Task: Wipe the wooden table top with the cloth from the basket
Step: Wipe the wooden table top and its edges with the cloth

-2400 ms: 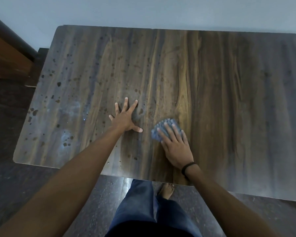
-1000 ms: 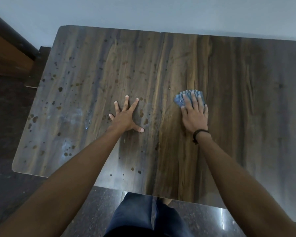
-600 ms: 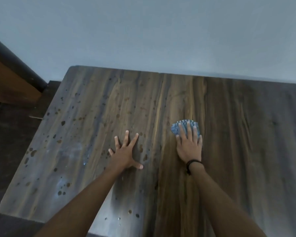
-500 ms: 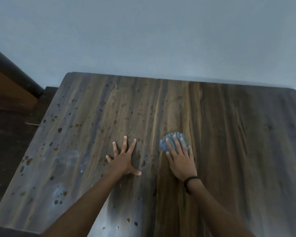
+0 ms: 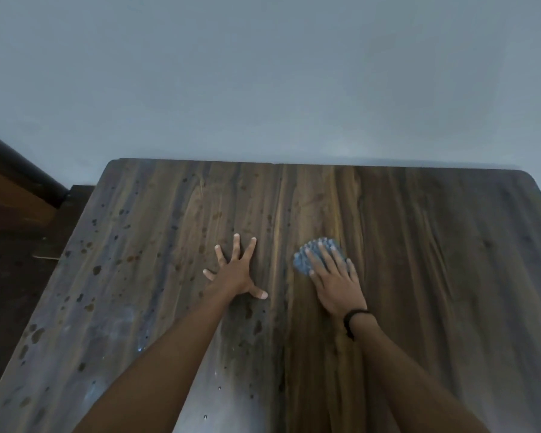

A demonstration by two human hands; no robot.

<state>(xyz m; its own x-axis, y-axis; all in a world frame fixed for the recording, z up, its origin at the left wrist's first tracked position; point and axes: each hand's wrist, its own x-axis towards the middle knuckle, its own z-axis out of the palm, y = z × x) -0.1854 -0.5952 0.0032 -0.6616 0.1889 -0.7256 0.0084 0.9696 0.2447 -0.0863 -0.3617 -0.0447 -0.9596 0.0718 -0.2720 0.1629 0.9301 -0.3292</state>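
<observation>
While the right hand [image 5: 336,284] pressed it flat, the small blue cloth [image 5: 306,260] lay bunched on the wooden bench [image 5: 434,260], near the middle and just right of a pale streak in the grain. The fingers lay straight over the cloth, bearing down and not curled round it. A black wristband [image 5: 353,320] circled that wrist.

Compared with a second earlier, the cloth had slid back in toward the left hand [image 5: 236,276], after an outward stroke to the right. The left hand had not shifted: it stayed planted on the wood, released and fingers splayed, bracing the body. The wiping therefore looked to be mid-stroke, working leftward.

Dark spots [image 5: 97,270] freckled the bench's left half, while the right half looked cleaner, so the job seemed roughly half done.

Counted: one cloth, two hands, one bench, one wristband. No basket was in view. A plain grey wall [image 5: 263,73] stood behind.
</observation>
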